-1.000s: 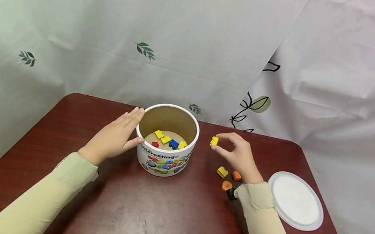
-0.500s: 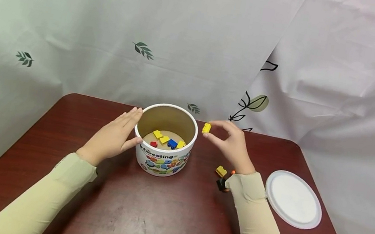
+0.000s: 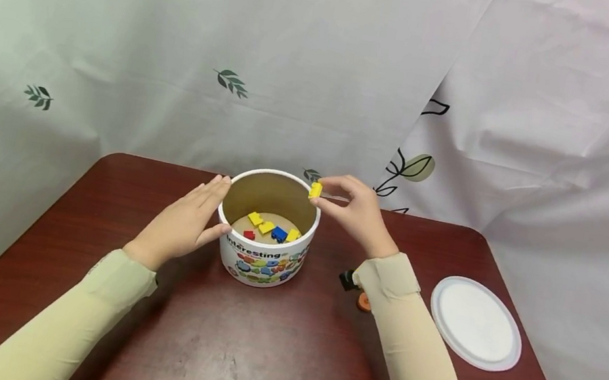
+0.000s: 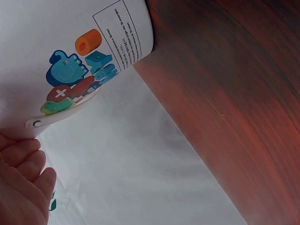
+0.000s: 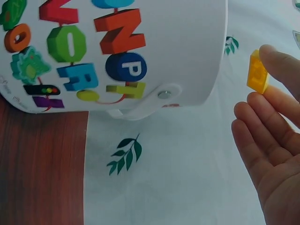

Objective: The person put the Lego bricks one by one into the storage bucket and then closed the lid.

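A small yellow toy brick (image 3: 315, 190) is pinched between thumb and forefinger of my right hand (image 3: 357, 215), right at the bucket's right rim. In the right wrist view the same yellow brick (image 5: 257, 72) shows studs, and the other fingers stay off it. My left hand (image 3: 179, 223) lies with straight fingers against the left rim of the white printed bucket (image 3: 262, 266). From the left wrist, curled-looking fingertips (image 4: 44, 180) appear below the bucket's rim and handle. Several bricks, yellow, blue (image 3: 279, 234) and red (image 3: 249, 234), lie on the bucket's floor.
A round white lid (image 3: 477, 324) lies at the table's right side. An orange round piece (image 3: 364, 302) sits beside the right sleeve, close to a black wrist-camera part (image 3: 348, 280). The dark red table (image 3: 231, 351) meets a pale curtain (image 3: 299, 69) behind.
My right hand has carried the yellow brick left and up from beside the bucket to its right rim. The left hand has kept its place.
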Demonstrator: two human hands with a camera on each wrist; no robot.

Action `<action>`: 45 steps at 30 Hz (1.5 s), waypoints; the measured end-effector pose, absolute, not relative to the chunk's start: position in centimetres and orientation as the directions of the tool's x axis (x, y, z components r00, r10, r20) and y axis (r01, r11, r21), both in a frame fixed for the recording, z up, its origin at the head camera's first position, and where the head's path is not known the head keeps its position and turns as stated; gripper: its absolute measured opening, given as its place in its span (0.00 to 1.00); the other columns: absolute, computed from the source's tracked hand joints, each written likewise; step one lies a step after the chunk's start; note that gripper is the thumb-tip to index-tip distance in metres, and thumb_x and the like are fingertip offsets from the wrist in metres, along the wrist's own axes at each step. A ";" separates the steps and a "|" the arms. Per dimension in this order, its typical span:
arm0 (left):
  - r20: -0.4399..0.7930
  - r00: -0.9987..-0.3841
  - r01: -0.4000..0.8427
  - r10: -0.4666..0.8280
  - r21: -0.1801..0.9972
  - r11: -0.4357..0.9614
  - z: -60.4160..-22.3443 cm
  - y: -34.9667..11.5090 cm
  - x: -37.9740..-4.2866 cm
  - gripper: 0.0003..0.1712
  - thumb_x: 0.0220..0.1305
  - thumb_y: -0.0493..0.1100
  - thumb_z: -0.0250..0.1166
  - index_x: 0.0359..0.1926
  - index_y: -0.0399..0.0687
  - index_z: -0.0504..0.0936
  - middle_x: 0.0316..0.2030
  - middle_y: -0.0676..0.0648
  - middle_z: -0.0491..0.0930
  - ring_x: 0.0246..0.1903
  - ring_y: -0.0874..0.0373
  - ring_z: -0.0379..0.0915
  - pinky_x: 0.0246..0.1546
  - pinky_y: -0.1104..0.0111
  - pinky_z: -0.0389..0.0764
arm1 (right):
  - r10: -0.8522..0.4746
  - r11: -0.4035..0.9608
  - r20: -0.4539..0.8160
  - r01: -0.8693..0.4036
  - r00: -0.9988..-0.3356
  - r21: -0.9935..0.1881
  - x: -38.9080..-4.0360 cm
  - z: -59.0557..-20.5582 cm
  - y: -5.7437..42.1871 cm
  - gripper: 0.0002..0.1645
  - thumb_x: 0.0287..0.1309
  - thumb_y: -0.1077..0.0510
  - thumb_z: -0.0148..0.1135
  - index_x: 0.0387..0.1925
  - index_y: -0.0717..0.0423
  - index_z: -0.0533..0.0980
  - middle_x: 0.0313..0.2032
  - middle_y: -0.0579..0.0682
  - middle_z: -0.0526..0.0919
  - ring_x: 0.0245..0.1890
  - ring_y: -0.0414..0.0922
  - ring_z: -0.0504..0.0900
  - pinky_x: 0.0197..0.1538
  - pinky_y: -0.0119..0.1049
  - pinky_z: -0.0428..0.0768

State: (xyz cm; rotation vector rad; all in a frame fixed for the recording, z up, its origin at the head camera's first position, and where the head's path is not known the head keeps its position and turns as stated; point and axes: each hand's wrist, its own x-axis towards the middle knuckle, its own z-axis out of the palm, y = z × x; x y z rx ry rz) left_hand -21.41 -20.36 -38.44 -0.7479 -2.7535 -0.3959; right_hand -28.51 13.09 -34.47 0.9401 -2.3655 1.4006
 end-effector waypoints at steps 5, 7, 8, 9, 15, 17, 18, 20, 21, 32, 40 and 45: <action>0.312 -0.836 0.520 0.451 0.192 0.832 -38.5 -20.4 -21.6 0.48 0.71 0.55 0.63 0.77 0.29 0.53 0.76 0.33 0.54 0.77 0.40 0.46 0.77 0.50 0.50 | -0.468 0.435 0.490 -0.675 -0.735 -0.596 -29.5 -33.7 12.0 0.19 0.55 0.56 0.77 0.49 0.57 0.85 0.46 0.50 0.85 0.49 0.46 0.85 0.55 0.41 0.84; 0.310 -0.837 0.520 0.451 0.193 0.832 -38.5 -20.4 -21.6 0.49 0.71 0.55 0.63 0.77 0.29 0.53 0.76 0.33 0.54 0.77 0.40 0.46 0.77 0.49 0.50 | -0.504 0.463 0.474 -0.689 -0.722 -0.557 -29.8 -33.5 11.6 0.20 0.55 0.56 0.77 0.49 0.57 0.85 0.46 0.50 0.86 0.49 0.46 0.85 0.55 0.40 0.84; 0.308 -0.837 0.520 0.451 0.194 0.832 -38.5 -20.4 -21.7 0.49 0.71 0.56 0.63 0.77 0.29 0.53 0.76 0.33 0.54 0.77 0.40 0.46 0.77 0.49 0.50 | -0.523 0.473 0.463 -0.696 -0.715 -0.540 -30.0 -33.4 11.4 0.20 0.55 0.56 0.77 0.49 0.57 0.85 0.47 0.51 0.86 0.50 0.47 0.85 0.56 0.40 0.84; 0.307 -0.838 0.519 0.451 0.195 0.832 -38.5 -20.4 -21.7 0.49 0.71 0.56 0.63 0.77 0.29 0.53 0.76 0.33 0.53 0.77 0.40 0.45 0.77 0.50 0.50 | -0.541 0.482 0.452 -0.701 -0.710 -0.525 -30.1 -33.4 11.2 0.20 0.56 0.56 0.77 0.50 0.57 0.85 0.47 0.51 0.85 0.50 0.47 0.84 0.56 0.40 0.84; 0.305 -0.839 0.519 0.451 0.198 0.831 -38.5 -20.4 -21.7 0.49 0.71 0.55 0.63 0.77 0.29 0.53 0.76 0.33 0.53 0.77 0.40 0.45 0.77 0.50 0.49 | -0.618 0.517 0.390 -0.727 -0.682 -0.451 -30.6 -33.1 10.6 0.20 0.60 0.59 0.73 0.54 0.60 0.83 0.49 0.54 0.84 0.52 0.48 0.83 0.57 0.41 0.83; 0.308 -0.838 0.520 0.451 0.198 0.831 -38.5 -20.4 -21.7 0.48 0.71 0.55 0.63 0.76 0.28 0.53 0.76 0.32 0.54 0.77 0.40 0.46 0.77 0.50 0.50 | -0.630 0.525 0.383 -0.734 -0.676 -0.431 -30.6 -33.0 10.5 0.20 0.61 0.60 0.72 0.55 0.61 0.83 0.50 0.55 0.84 0.52 0.49 0.83 0.58 0.42 0.82; 0.310 -0.836 0.521 0.452 0.196 0.831 -38.5 -20.5 -21.7 0.49 0.71 0.55 0.63 0.76 0.28 0.53 0.76 0.32 0.54 0.77 0.39 0.46 0.77 0.50 0.50 | -0.635 0.526 0.382 -0.738 -0.671 -0.423 -30.6 -32.9 10.4 0.20 0.62 0.60 0.71 0.55 0.61 0.82 0.50 0.55 0.84 0.52 0.50 0.83 0.58 0.43 0.82; 0.316 -0.833 0.525 0.453 0.195 0.829 -38.5 -20.5 -21.7 0.48 0.71 0.55 0.63 0.76 0.28 0.53 0.76 0.32 0.54 0.77 0.39 0.46 0.77 0.50 0.50 | -0.641 0.526 0.381 -0.743 -0.666 -0.414 -30.4 -32.8 10.4 0.20 0.62 0.61 0.71 0.54 0.63 0.82 0.51 0.57 0.84 0.52 0.51 0.83 0.57 0.44 0.82; 0.318 -0.832 0.527 0.455 0.195 0.828 -38.6 -20.5 -21.7 0.49 0.71 0.55 0.63 0.76 0.28 0.53 0.76 0.32 0.54 0.77 0.39 0.46 0.77 0.50 0.50 | -0.642 0.524 0.384 -0.745 -0.664 -0.413 -30.4 -32.8 10.5 0.19 0.62 0.61 0.71 0.54 0.63 0.82 0.51 0.57 0.84 0.52 0.51 0.83 0.57 0.44 0.82; 0.332 -0.825 0.534 0.457 0.191 0.824 -38.8 -20.6 -21.6 0.49 0.70 0.55 0.64 0.76 0.28 0.54 0.76 0.33 0.55 0.77 0.39 0.47 0.78 0.51 0.49 | -0.556 0.485 0.503 -0.749 -0.662 -0.450 -29.2 -33.0 12.2 0.13 0.64 0.61 0.68 0.49 0.61 0.84 0.48 0.54 0.85 0.51 0.49 0.83 0.55 0.43 0.84; 0.337 -0.824 0.534 0.456 0.190 0.824 -38.7 -20.5 -21.6 0.49 0.70 0.54 0.64 0.76 0.28 0.54 0.76 0.33 0.55 0.77 0.40 0.46 0.77 0.50 0.50 | -0.430 0.504 0.516 -0.672 -0.740 -0.543 -27.3 -33.6 15.4 0.12 0.64 0.60 0.68 0.49 0.57 0.85 0.46 0.50 0.86 0.47 0.46 0.84 0.54 0.43 0.83; 0.339 -0.822 0.538 0.458 0.194 0.820 -38.7 -20.4 -21.5 0.48 0.70 0.54 0.64 0.76 0.28 0.54 0.76 0.32 0.55 0.77 0.40 0.46 0.77 0.51 0.49 | -0.408 0.577 0.463 -0.615 -0.787 -0.538 -26.4 -34.7 17.5 0.13 0.65 0.58 0.68 0.50 0.55 0.85 0.48 0.50 0.86 0.51 0.48 0.81 0.57 0.48 0.78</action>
